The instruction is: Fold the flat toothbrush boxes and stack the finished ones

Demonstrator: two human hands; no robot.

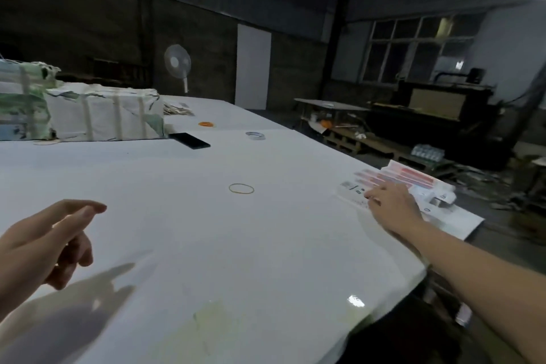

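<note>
Presently recorded, one white surface (206,230), large, glossy, with a yellowish stain near its front edge. One fanned pile of flat toothbrush boxes (404,179) lay at the right edge of that surface, white with red and pink printed bands; the count of boxes in the pile could not be told, and the printing on them was too blurred to read. One right hand (391,207) rested on the near end of this pile, fingers (373,196) extended and spread flat on the cards, gripping nothing plainly visible. One left hand (48,241) hovered above the surface at the left, well apart from the pile, fingers loosely curled and holding nothing.

Loose items on the surface: one rubber band (241,188), yellowish, between the two hands; one dark phone (189,140), lying flat; one tape roll (255,135); one orange ring-shaped item (206,124); two wrapped and strapped bundles (103,112) at far left, touching each other; one small heap of flat card (177,109) beyond them.

Behind the surface: one standing fan (178,63), one pale door panel (253,66), one multi-pane window (413,47). No legible brand or label anywhere.
</note>
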